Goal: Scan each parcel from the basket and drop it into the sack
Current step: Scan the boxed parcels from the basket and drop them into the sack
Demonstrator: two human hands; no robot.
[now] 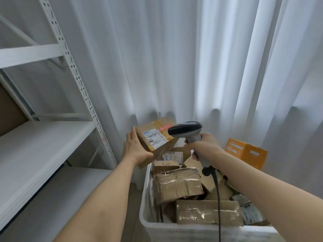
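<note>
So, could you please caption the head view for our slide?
Left hand holds a parcel while right hand aims the scanner above the basket.

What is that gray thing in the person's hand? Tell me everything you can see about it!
It is a scanner, shaped like a little gun. Its head is dark on top with a lighter gray underside, and it looks like plastic. The head points left at the white label on the box held up by the left hand. The right hand wraps its grip around the gray handle. A black cord hangs down from the handle's bottom, over the basket.
</note>
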